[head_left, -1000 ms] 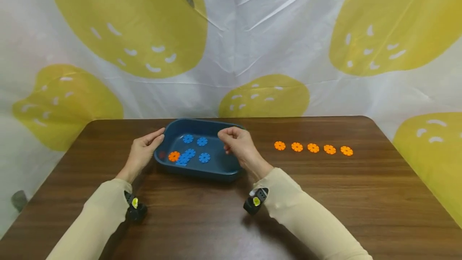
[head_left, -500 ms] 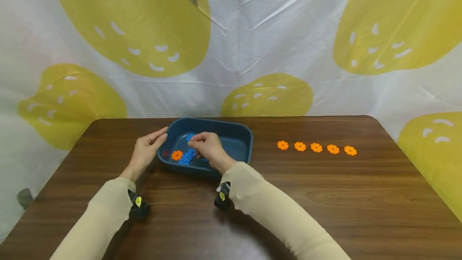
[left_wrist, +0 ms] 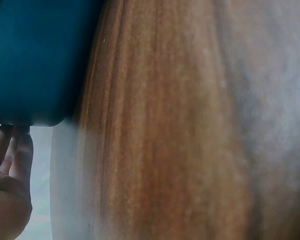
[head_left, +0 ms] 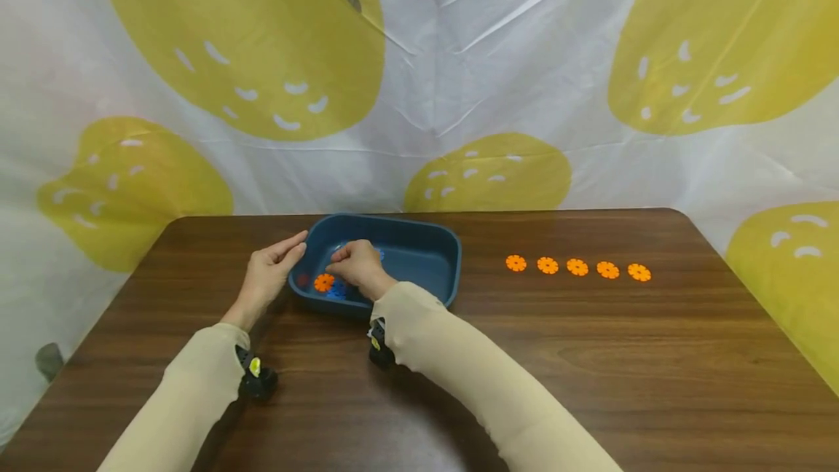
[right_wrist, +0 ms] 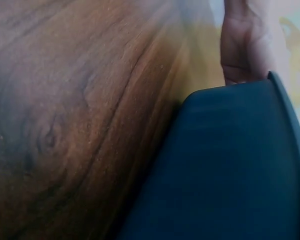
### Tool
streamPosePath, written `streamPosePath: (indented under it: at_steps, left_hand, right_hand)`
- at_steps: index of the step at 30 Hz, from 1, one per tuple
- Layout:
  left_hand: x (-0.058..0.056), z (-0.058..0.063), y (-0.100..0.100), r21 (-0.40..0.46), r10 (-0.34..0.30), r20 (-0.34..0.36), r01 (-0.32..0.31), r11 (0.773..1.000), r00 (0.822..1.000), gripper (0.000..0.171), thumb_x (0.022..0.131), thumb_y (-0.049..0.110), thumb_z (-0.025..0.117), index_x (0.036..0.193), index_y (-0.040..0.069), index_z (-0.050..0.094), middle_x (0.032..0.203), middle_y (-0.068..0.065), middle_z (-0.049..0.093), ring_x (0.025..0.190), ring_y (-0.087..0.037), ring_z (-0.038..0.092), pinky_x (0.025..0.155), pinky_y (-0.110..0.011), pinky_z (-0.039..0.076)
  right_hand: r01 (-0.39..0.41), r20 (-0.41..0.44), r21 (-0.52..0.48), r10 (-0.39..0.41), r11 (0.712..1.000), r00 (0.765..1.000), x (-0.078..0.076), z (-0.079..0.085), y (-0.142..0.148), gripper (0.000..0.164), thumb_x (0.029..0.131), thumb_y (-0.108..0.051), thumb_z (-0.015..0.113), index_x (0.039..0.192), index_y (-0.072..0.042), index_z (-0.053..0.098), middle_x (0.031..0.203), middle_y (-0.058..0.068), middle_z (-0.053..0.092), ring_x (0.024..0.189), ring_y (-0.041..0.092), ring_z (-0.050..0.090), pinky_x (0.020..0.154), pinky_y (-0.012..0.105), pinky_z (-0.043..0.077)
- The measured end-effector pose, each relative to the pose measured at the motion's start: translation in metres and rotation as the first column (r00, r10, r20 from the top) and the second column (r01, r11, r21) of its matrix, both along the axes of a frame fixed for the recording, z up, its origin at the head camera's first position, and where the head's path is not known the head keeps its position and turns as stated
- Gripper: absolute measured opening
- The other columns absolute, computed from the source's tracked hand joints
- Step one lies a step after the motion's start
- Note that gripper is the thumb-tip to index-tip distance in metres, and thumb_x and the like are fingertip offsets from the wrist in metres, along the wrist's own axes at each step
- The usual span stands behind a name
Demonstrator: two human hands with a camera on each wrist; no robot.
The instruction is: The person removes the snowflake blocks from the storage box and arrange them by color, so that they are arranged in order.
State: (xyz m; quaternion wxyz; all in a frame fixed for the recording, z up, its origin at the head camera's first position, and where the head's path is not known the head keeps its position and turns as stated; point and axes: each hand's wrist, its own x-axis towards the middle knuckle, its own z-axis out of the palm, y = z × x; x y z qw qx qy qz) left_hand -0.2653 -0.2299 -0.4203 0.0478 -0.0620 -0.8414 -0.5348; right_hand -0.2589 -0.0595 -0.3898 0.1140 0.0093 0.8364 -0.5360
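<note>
My left hand [head_left: 265,272] steadies the left end of a dark blue rectangular tub [head_left: 419,261], thumb and fingers mostly straight against its rim and outer wall. In the left wrist view, those fingers [left_wrist: 21,155] lie along the tub's end. My right hand [head_left: 362,266] reaches into the tub, fingers bent, with a small gap between thumb and forefinger; nothing shows between them. Just below its fingertips lies an orange notched plastic disc [head_left: 324,282]. Beside that are several blue notched discs [head_left: 336,291], partly hidden under the right hand.
Several orange notched discs [head_left: 577,267] lie in a row on the brown wooden table [head_left: 590,355], to the right of the tub. Behind the table's back edge hangs a white cloth [head_left: 459,93] with a yellow fruit print. Both wrists wear black cameras.
My right hand has moved left from the tub's right side, over the blue discs, to beside the orange disc. The left hand has stayed at the tub's left end.
</note>
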Motion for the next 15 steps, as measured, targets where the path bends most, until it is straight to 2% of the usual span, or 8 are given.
streamPosePath:
  at_steps: [4, 6, 8, 13, 15]
  left_hand:
    - [0.001, 0.001, 0.0, 0.004, -0.014, 0.027, 0.014, 1.0, 1.0, 0.047, 0.096, 0.035, 0.054, 0.135, 0.01, 0.053, 0.135, -0.01, 0.053, 0.122, -0.023, 0.051, 0.1, -0.035, 0.042]
    - [0.001, 0.001, 0.0, 0.015, -0.019, 0.032, 0.019, 1.0, 0.999, 0.047, 0.096, 0.035, 0.054, 0.135, 0.009, 0.053, 0.135, -0.01, 0.052, 0.123, -0.024, 0.051, 0.102, -0.039, 0.04]
    - [0.001, 0.002, 0.0, 0.021, -0.018, 0.033, 0.017, 1.0, 0.999, 0.047, 0.095, 0.035, 0.054, 0.134, 0.01, 0.053, 0.135, -0.01, 0.053, 0.123, -0.023, 0.051, 0.101, -0.035, 0.042]
    - [0.001, 0.002, 0.0, 0.023, -0.007, 0.015, 0.007, 1.0, 1.0, 0.046, 0.095, 0.034, 0.055, 0.133, 0.009, 0.054, 0.133, -0.009, 0.054, 0.122, -0.023, 0.051, 0.088, -0.01, 0.042]
    - [0.001, 0.001, 0.0, 0.027, -0.007, 0.016, 0.006, 1.0, 1.0, 0.045, 0.095, 0.033, 0.055, 0.133, 0.008, 0.054, 0.133, -0.01, 0.054, 0.122, -0.023, 0.051, 0.084, -0.006, 0.04]
  right_hand:
    - [-0.019, -0.008, 0.077, 0.02, 0.997, 1.0, -0.004, -0.003, -0.005, 0.017, 0.079, -0.007, 0.075, 0.095, 0.001, 0.071, 0.096, 0.01, 0.069, 0.069, 0.014, 0.06, 0.06, 0.022, 0.051]
    - [-0.027, -0.008, 0.108, 0.028, 0.994, 1.0, -0.005, -0.004, -0.007, 0.017, 0.079, -0.007, 0.075, 0.094, 0.0, 0.071, 0.095, 0.01, 0.069, 0.069, 0.015, 0.062, 0.059, 0.022, 0.051]
    - [-0.034, -0.01, 0.133, 0.036, 0.99, 0.999, -0.006, -0.004, -0.009, 0.016, 0.078, -0.007, 0.076, 0.092, 0.0, 0.071, 0.092, 0.009, 0.069, 0.067, 0.015, 0.062, 0.057, 0.022, 0.051]
    - [-0.042, -0.027, 0.22, 0.049, 0.975, 0.998, -0.006, -0.003, -0.012, 0.013, 0.076, -0.008, 0.078, 0.085, -0.002, 0.071, 0.083, 0.006, 0.068, 0.062, 0.012, 0.056, 0.054, 0.019, 0.047]
    - [-0.044, -0.025, 0.249, 0.052, 0.968, 0.998, -0.006, -0.003, -0.013, 0.012, 0.076, -0.008, 0.078, 0.083, -0.002, 0.071, 0.079, 0.004, 0.066, 0.062, 0.011, 0.054, 0.054, 0.019, 0.045]
